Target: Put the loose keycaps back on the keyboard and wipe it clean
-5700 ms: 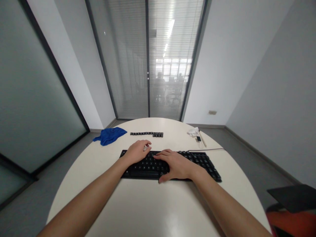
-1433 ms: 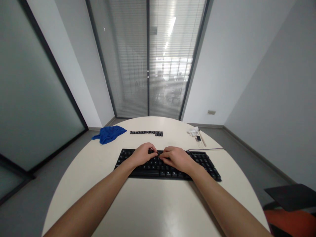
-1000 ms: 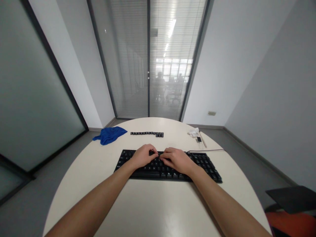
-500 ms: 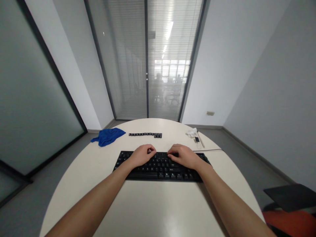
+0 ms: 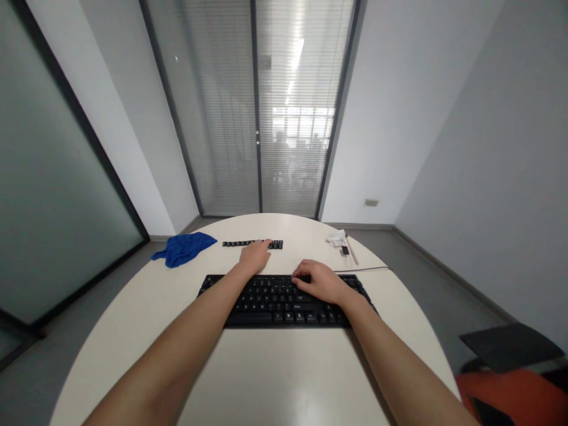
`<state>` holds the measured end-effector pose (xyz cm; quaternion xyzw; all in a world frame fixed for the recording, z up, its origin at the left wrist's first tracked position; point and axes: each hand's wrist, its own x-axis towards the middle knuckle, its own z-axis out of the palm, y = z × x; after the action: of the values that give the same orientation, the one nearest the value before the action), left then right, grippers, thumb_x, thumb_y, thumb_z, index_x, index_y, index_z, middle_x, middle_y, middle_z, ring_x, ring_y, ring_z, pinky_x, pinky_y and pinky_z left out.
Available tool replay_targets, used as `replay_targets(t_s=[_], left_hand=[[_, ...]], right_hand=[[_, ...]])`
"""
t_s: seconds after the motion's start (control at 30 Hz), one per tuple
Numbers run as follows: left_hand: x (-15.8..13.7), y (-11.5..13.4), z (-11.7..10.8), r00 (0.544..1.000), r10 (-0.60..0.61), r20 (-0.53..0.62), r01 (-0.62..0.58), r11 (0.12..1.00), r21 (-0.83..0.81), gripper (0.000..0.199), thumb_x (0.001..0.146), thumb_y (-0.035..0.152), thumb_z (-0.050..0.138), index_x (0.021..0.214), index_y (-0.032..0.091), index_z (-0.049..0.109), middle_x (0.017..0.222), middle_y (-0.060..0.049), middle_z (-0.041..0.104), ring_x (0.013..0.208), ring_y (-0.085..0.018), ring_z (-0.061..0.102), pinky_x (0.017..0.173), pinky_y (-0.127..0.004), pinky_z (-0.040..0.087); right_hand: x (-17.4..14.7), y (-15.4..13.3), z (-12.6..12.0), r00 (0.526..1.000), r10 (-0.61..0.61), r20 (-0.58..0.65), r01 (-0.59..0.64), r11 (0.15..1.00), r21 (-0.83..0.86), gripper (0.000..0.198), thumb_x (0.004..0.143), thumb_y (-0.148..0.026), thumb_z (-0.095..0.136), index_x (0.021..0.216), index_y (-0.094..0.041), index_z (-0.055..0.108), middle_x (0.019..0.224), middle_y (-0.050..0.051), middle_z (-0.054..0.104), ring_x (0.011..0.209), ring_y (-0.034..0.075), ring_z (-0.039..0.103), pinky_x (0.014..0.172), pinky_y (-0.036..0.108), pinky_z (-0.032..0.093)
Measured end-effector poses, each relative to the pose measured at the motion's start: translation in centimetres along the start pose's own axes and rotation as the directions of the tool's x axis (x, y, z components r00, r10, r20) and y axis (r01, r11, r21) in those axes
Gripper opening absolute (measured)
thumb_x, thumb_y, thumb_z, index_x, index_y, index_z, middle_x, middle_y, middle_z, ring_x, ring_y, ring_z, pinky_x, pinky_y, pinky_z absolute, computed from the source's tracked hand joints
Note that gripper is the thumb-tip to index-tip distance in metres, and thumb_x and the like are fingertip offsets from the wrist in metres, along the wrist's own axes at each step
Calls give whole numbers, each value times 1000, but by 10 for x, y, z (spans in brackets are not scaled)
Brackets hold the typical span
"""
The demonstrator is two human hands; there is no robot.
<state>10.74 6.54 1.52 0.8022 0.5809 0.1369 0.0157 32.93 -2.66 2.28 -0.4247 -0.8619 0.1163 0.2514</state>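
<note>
Grey walls and a tall glass door with closed slatted blinds (image 5: 257,118) close off the small room behind a round, cream-white table (image 5: 275,378).

Seen from the head camera, a flat black computer keyboard (image 5: 284,299) lies across the middle of the table, with its thin dark cable (image 5: 368,270) running off to the right. Beyond the keyboard, towards the far edge, a short row of loose black keycaps (image 5: 237,243) lies in a line. The left hand (image 5: 255,255) reaches past the keyboard's far edge to the right end of that row, fingers (image 5: 266,244) stretched forward and touching or just over the last caps; whether it has hold of any cap cannot be told. The right hand (image 5: 318,280) rests palm down on the upper right part of the keyboard, fingers loosely curled on the keys and gripping nothing.

A crumpled blue cloth (image 5: 181,248) lies on the table to the left of the keycaps. Near the far right rim sit a small heap of white scraps (image 5: 336,238), a little black piece (image 5: 344,250) and a thin pale stick (image 5: 352,251). At the lower right corner a black and orange chair (image 5: 510,367) stands beside the table.
</note>
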Motion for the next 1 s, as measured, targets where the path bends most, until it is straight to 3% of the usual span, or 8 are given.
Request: replay_targets(t_s=[0.27,0.47,0.73,0.87,1.0], left_hand=[[6,0,1,1000,11,4,-12,999,41,30,96,26,53,123,25,64,118,-11,67,112,-28,63,94,-38,49],[-7,-3,-7,1000,-10,13,10,1000,-6,21,92,24,55,106,20,70,114,-12,69,108,-30,65,88,-38,51],[-59,10,-21,998,65,-9,-66,979,-192,18,89,28,60,104,25,70,109,-2,73,98,-21,67,86,-30,50],[-81,12,-19,990,107,-86,-133,910,-392,18,90,26,61,106,25,70,100,-1,74,88,-20,67,80,-30,50],[-93,6,-12,986,100,-132,-152,864,-479,15,89,26,63,102,24,70,97,0,73,88,-20,65,82,-31,49]], right_hand=[[0,3,3,1000,3,-13,-3,1000,4,12,88,-26,65,92,-20,74,90,5,69,87,19,63,81,30,48],[0,4,3,1000,-3,-14,3,1000,-5,11,88,-26,64,91,-20,74,89,4,69,85,18,63,80,29,48],[2,-2,4,1000,12,-29,-12,999,-29,10,88,-24,63,88,-19,72,86,4,67,83,19,62,78,30,48],[3,-4,4,1000,27,-16,-27,999,-32,8,89,-22,63,88,-19,71,86,4,66,83,19,61,77,30,47],[4,-9,3,1000,-8,3,8,997,-83,6,89,-20,63,89,-19,69,89,4,67,90,20,61,83,32,47]])
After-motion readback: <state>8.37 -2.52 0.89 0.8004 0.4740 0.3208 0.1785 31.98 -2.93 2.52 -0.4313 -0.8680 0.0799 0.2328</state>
